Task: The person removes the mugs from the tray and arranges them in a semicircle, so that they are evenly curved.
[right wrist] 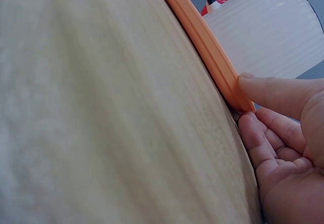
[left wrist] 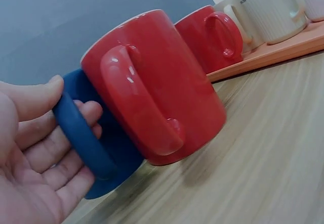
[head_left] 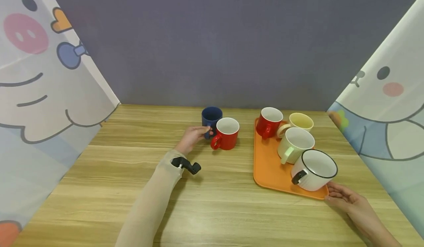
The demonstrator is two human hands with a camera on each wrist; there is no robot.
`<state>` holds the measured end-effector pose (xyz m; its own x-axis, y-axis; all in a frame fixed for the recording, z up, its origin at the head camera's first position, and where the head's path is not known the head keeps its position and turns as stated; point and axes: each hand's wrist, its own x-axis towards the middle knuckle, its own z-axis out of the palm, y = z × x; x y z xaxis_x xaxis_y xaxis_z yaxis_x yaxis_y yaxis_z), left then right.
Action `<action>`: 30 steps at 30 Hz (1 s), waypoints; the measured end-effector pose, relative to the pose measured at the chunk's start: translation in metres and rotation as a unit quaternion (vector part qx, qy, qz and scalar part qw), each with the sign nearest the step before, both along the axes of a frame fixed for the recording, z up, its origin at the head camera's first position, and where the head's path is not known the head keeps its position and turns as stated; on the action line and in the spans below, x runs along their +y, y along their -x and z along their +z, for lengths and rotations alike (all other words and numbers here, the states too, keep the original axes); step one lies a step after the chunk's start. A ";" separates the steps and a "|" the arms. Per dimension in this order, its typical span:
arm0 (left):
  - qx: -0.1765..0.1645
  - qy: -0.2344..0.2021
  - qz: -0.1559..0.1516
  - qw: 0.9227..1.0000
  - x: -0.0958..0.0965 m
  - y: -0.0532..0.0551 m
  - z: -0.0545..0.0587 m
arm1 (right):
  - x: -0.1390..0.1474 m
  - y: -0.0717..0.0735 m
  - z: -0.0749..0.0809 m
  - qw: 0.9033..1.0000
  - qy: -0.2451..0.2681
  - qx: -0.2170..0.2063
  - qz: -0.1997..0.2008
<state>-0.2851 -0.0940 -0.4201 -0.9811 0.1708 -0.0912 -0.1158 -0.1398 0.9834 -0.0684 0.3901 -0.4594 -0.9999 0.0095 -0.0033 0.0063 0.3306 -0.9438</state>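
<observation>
My left hand holds the handle of a dark blue mug, with the thumb on top of the handle and fingers through and behind it. A red mug with a white inside stands right beside the blue one and overlaps part of it in both views. At the right, my right hand pinches the near right corner of an orange tray. In the right wrist view the thumb lies on the tray's rim and the other fingers are curled at its underside, close to the tabletop.
On the tray, a second red mug stands at the back left, near a pale yellow mug. A light green mug and a wide white mug with black rim and handle stand nearer. A grey wall rises behind the wooden table.
</observation>
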 end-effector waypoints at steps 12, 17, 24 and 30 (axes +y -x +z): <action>-0.001 0.002 0.026 1.000 -0.015 -0.005 0.010 | -0.002 0.001 0.000 1.000 0.028 0.008 0.005; 0.004 -0.017 0.027 0.999 -0.021 -0.007 0.018 | -0.001 0.001 -0.002 0.999 0.037 0.017 0.008; 0.008 -0.039 0.019 0.999 -0.026 -0.009 0.030 | -0.001 0.001 -0.004 0.998 0.050 0.026 0.008; 0.017 -0.063 0.008 0.998 -0.021 -0.012 0.042 | -0.001 0.001 -0.004 0.999 0.046 0.025 0.009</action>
